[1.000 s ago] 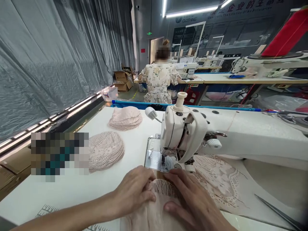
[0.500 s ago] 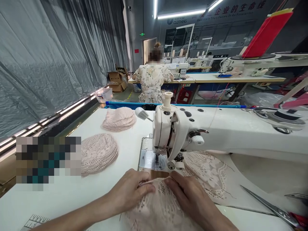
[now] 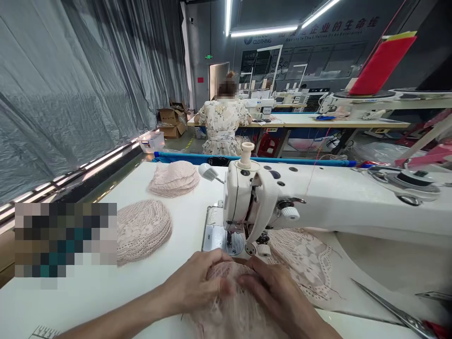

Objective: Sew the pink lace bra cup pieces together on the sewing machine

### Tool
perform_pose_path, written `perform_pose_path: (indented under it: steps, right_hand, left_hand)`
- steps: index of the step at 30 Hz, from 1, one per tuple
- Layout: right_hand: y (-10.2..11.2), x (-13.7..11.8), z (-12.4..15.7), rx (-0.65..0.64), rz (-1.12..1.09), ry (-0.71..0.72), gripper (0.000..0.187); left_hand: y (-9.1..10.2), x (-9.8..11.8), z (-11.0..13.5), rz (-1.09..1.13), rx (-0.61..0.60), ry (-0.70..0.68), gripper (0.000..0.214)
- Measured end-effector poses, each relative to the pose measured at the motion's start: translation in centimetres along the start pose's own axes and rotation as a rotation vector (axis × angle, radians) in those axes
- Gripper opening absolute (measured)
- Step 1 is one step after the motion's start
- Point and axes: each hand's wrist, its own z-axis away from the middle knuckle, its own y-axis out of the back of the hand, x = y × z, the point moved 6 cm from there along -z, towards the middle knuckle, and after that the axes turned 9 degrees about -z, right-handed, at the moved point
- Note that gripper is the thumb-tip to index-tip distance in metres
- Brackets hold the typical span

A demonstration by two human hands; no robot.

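Observation:
A pale pink lace piece (image 3: 235,301) hangs between my two hands just in front of the sewing machine (image 3: 318,193). My left hand (image 3: 203,278) pinches its left upper edge, thumb on top and somewhat blurred. On the other side my right hand (image 3: 273,287) grips the upper right edge between thumb and fingers. The lace's lower part runs off the bottom of the view. Just beyond my fingertips are the needle plate (image 3: 215,238) and presser foot (image 3: 230,239), with no cloth under the foot.
Two stacks of lace pieces, a nearer stack (image 3: 146,230) and a farther stack (image 3: 174,179), lie at left. More lace (image 3: 303,263) rests right of the needle. Scissors (image 3: 388,306) lie at lower right. Ahead, a person (image 3: 224,122) sits at another table.
Both hands have shifted the lace slightly, and my left fingers now reach farther over its upper edge. The lace edge looks more bunched and rounded. The camera view has tilted a little.

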Motion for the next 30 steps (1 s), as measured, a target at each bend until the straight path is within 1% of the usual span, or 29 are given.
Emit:
perform_pose_path:
  steps: [1, 2, 4, 5, 7, 9, 10, 11, 12, 13, 15, 16, 17, 18, 19, 21, 23, 25, 26, 28, 29, 30]
  right_hand:
    - [-0.1, 0.1, 0.0, 0.005, 0.011, 0.01, 0.03]
    - [-0.2, 0.2, 0.1, 0.004, 0.027, 0.015, 0.032]
    - [-0.3, 0.6, 0.2, 0.008, 0.083, 0.012, 0.036]
    - [-0.2, 0.7, 0.2, 0.017, 0.124, 0.009, 0.037]
    - [-0.1, 0.9, 0.2, 0.055, 0.208, 0.016, 0.039]
    - [0.0, 1.0, 0.1, 0.095, 0.267, 0.032, 0.04]
    - [0.0, 0.9, 0.1, 0.111, 0.289, 0.043, 0.041]
    - [0.0, 0.8, 0.0, 0.126, 0.311, 0.056, 0.041]
    - [-0.1, 0.7, -0.1, 0.137, 0.337, 0.07, 0.041]
    - [-0.1, 0.6, -0.1, 0.152, 0.37, 0.089, 0.041]
    - [-0.2, 0.3, -0.2, 0.194, 0.464, 0.14, 0.044]
    - [-0.3, 0.3, -0.2, 0.213, 0.512, 0.165, 0.045]
    - [-0.3, 0.2, -0.2, 0.228, 0.552, 0.186, 0.047]
    - [-0.3, 0.2, -0.3, 0.24, 0.583, 0.203, 0.048]
    - [-0.2, 0.2, -0.3, 0.25, 0.605, 0.212, 0.048]
    - [0.2, 0.2, -0.4, 0.273, 0.634, 0.211, 0.046]
    - [0.9, -0.3, -0.5, 0.328, 0.685, 0.222, 0.041]
    - [1.2, -1.5, -0.3, 0.376, 0.706, 0.317, 0.036]
    - [1.1, -2.2, -0.2, 0.372, 0.689, 0.396, 0.035]
    - [0.5, -3.0, 0.2, 0.317, 0.608, 0.529, 0.036]
    - [0.1, -3.1, 0.3, 0.284, 0.574, 0.552, 0.037]
    - [-0.1, -2.8, 0.4, 0.261, 0.562, 0.536, 0.038]
  left_hand:
    - [-0.1, 0.1, 0.0, 0.029, -0.021, -0.003, 0.019]
    - [-0.2, 0.3, 0.0, 0.037, -0.038, -0.009, 0.023]
    - [-0.3, 0.3, 0.1, 0.0, -0.057, -0.004, 0.011]
    - [-0.3, 0.3, 0.1, -0.035, -0.067, 0.007, 0.005]
    - [-0.2, 0.2, 0.1, -0.125, -0.08, 0.019, 0.012]
    - [0.1, 0.0, 0.1, -0.261, -0.05, 0.015, 0.019]
    - [0.3, 0.0, 0.0, -0.346, -0.003, 0.003, 0.02]
    - [0.6, 0.1, -0.1, -0.436, 0.078, -0.027, 0.019]
    - [0.9, 0.5, 0.0, -0.528, 0.191, -0.084, 0.017]
    - [1.1, 1.1, 0.1, -0.614, 0.322, -0.175, 0.015]
    - [0.7, 2.7, 1.0, -0.753, 0.559, -0.448, 0.018]
    - [0.1, 3.3, 1.5, -0.809, 0.63, -0.593, 0.02]
    - [-0.6, 3.8, 1.9, -0.855, 0.663, -0.713, 0.023]
    - [-1.2, 4.0, 2.1, -0.889, 0.666, -0.791, 0.025]
    - [-1.6, 4.1, 2.0, -0.915, 0.651, -0.824, 0.027]
    - [-2.0, 3.8, 1.7, -0.945, 0.604, -0.806, 0.029]
    - [-1.9, 3.5, 1.4, -0.944, 0.561, -0.759, 0.029]
    - [-1.8, 3.2, 1.3, -0.931, 0.525, -0.728, 0.029]
    - [-1.7, 3.1, 1.3, -0.923, 0.517, -0.713, 0.028]
    - [-1.7, 2.9, 1.2, -0.926, 0.511, -0.681, 0.027]
    - [-1.7, 2.9, 1.3, -0.937, 0.516, -0.673, 0.027]
    - [-1.8, 2.8, 1.3, -0.953, 0.523, -0.663, 0.027]
